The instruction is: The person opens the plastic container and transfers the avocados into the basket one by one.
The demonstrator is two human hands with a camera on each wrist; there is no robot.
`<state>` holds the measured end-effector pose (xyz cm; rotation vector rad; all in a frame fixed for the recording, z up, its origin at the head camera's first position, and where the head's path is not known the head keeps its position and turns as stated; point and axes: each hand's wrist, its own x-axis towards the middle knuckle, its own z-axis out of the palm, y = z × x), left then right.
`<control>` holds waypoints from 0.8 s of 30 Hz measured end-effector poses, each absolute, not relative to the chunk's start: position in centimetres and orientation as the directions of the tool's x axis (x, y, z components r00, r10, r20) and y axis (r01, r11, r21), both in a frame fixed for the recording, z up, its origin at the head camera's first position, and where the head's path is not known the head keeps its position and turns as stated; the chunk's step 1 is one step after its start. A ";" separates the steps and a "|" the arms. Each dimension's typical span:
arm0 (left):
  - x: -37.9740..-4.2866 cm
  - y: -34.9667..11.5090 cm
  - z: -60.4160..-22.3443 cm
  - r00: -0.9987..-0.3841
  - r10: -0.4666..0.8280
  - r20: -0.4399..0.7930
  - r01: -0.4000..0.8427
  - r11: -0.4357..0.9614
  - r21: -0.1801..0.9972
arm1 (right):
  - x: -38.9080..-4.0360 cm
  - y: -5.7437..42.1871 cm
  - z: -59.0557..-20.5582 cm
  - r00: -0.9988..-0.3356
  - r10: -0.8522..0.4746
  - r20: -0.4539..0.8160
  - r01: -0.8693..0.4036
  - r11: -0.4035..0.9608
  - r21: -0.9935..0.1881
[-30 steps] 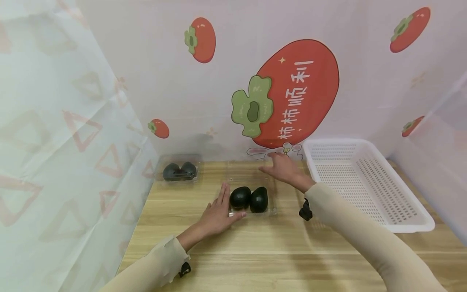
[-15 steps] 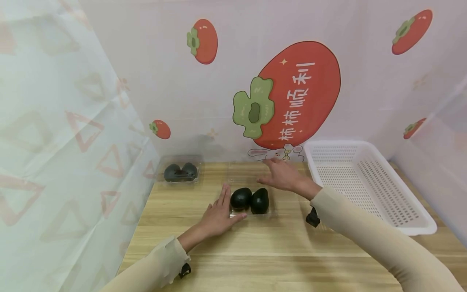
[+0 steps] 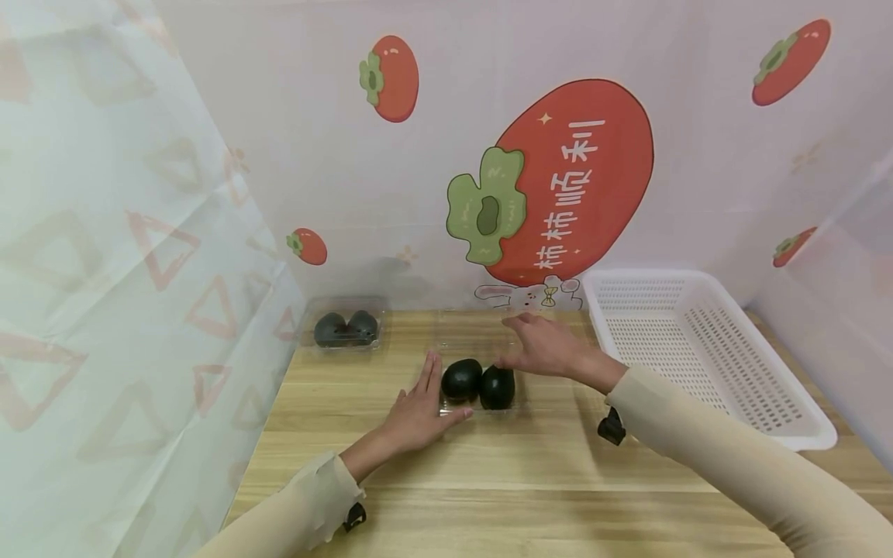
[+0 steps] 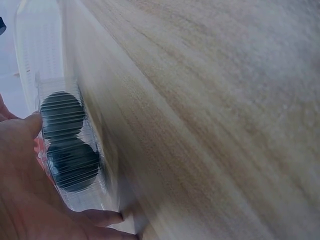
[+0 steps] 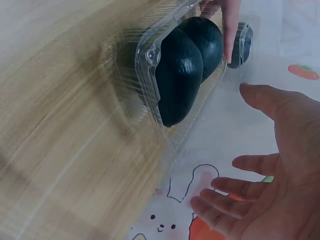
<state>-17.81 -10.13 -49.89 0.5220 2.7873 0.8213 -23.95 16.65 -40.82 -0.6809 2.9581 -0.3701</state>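
Two dark green avocados [image 3: 460, 380] lie side by side in a clear plastic clamshell box [image 5: 150, 55] at the middle of the table. Behind them the box's transparent lid [image 3: 474, 329] is folded back; its outline is faint. My left hand [image 3: 415, 415] rests against the box's left end, fingers straight along the side and thumb at the front edge. My right hand [image 3: 547, 347] hovers over the box's right rear part, fingers spread and holding nothing. In the right wrist view a gap shows between its fingertips and the avocados.
A second clear box [image 3: 380, 329] with two dark fruits stands at the back left. A white perforated plastic basket [image 3: 791, 438] stands on the right, close to my right forearm. Printed cloth walls [image 3: 314, 155] enclose the wooden table [image 3: 488, 496] behind and at the sides.
My right hand has moved down and toward me, from behind the lid's rear edge to just above the right avocado. My left hand has stayed in place against the box.
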 end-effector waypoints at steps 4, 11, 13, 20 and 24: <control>-17.8 -10.1 -50.0 -0.918 0.387 -0.084 0.281 0.786 0.551 | -23.4 16.6 -40.8 -0.891 -0.449 -0.057 -0.423 0.870 -0.253; -17.8 -10.2 -50.0 -0.919 0.386 -0.079 0.283 0.786 0.549 | -22.8 16.3 -41.1 -0.874 -0.481 -0.063 -0.455 0.858 -0.237; -17.8 -10.2 -49.9 -0.920 0.385 -0.079 0.283 0.787 0.548 | -22.7 16.1 -41.2 -0.869 -0.491 -0.061 -0.465 0.853 -0.237; -17.8 -10.1 -50.0 -0.919 0.385 -0.084 0.281 0.789 0.546 | -22.3 15.7 -41.6 -0.852 -0.518 -0.073 -0.490 0.840 -0.234; -17.9 -10.1 -50.0 -0.920 0.383 -0.084 0.279 0.790 0.547 | -22.1 15.5 -41.9 -0.845 -0.530 -0.077 -0.499 0.831 -0.247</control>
